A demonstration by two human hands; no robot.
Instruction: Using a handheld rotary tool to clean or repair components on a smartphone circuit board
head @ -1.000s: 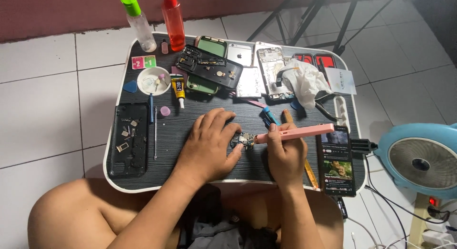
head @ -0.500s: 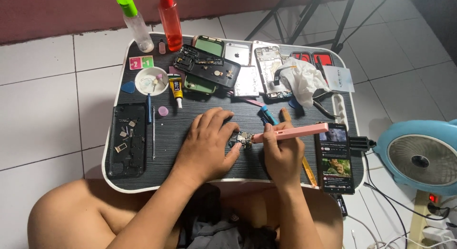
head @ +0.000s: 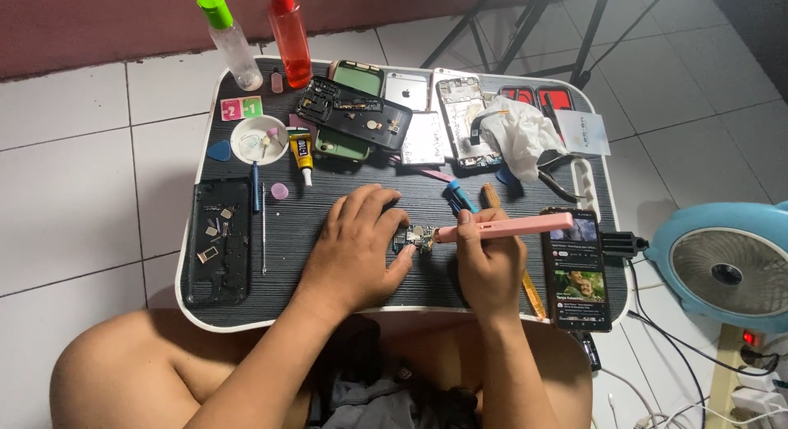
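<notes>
My left hand [head: 357,247] rests palm down on the black lap table [head: 328,207], its fingertips and thumb pinning a small circuit board [head: 417,238]. My right hand [head: 488,261] grips a pink pen-shaped tool [head: 513,227], held almost level, with its tip touching the right side of that board. Most of the board is covered by my left fingers.
Opened phones and back covers [head: 361,117] lie along the far edge, with a white cloth [head: 521,133], a clear bottle [head: 230,39] and a red bottle [head: 291,35]. A glue tube [head: 302,154], a small white dish [head: 258,139], a parts tray [head: 217,240], a lit phone [head: 579,269] and a blue fan [head: 722,269] sit around.
Both hands stay on the board; the pink tool's tip has shifted only slightly. The view has drifted a little.
</notes>
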